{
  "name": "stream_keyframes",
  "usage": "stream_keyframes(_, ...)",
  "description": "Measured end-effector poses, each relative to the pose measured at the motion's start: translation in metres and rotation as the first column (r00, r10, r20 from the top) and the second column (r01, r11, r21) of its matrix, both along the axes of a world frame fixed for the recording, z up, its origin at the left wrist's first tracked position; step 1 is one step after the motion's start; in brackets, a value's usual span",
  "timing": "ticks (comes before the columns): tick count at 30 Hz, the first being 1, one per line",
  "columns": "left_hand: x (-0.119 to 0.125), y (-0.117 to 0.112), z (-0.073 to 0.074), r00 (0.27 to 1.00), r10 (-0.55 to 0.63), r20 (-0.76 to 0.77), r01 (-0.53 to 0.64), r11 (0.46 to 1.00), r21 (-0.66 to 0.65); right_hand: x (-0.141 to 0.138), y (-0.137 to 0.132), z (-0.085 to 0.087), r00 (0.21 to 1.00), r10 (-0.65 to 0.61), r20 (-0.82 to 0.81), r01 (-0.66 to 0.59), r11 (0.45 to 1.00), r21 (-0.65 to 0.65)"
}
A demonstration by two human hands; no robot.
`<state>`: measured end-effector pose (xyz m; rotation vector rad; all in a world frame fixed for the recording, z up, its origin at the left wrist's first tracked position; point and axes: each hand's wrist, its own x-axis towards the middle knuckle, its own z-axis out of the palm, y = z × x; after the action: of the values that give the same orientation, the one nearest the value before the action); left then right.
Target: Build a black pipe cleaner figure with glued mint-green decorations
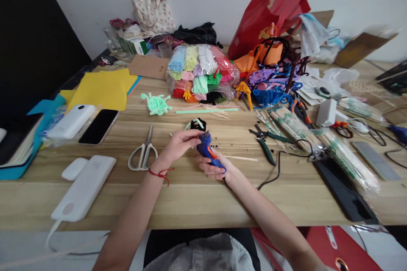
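Head view: our right hand point(216, 167) wraps a blue glue gun point(210, 151) over the worktop point(184, 207), midway along its front edge; our left hand point(182, 144) curls beside the nozzle point(207, 134), and we cannot tell whether it pinches anything. Just beyond is a black piece point(198, 124); scissors point(143, 152) lie toward the left edge, green-handled cutters point(266, 152) toward the right.

I'm in what looks like a home craft corner: my wood-grain table point(190, 207) by a plain wall point(197, 0) bears bagged pipe cleaners point(201, 81), packs of sticks point(292, 126), yellow sheets point(100, 89), 1 pair of scissors point(146, 144) and 1 patterned tote point(154, 15).
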<state>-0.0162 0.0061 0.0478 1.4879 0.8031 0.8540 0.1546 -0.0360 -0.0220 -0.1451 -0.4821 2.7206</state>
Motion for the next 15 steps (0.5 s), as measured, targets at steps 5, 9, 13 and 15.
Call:
stream_keyframes(5, 0.002, -0.002, -0.002, 1.000, 0.016, 0.015, -0.016, 1.000, 0.010, 0.001, 0.000, -0.006, 0.994, 0.043, -0.097, -0.044, 0.999, -0.007)
stream_keyframes(9, 0.004, -0.004, -0.003, 0.996, 0.045, 0.075, -0.046, 0.999, 0.012, 0.001, 0.000, -0.006, 0.988, 0.053, -0.149, -0.053, 0.999, -0.001)
stream_keyframes(13, 0.009, -0.009, -0.002, 0.982, 0.075, 0.174, -0.063, 0.995, -0.072, -0.001, -0.001, -0.002, 1.000, -0.004, -0.018, 0.003, 0.999, -0.032)
stream_keyframes(15, 0.012, -0.011, -0.002, 0.973, 0.106, 0.205, -0.084, 0.990, -0.114, -0.002, -0.002, 0.000, 0.999, -0.037, 0.016, 0.038, 0.999, -0.036)
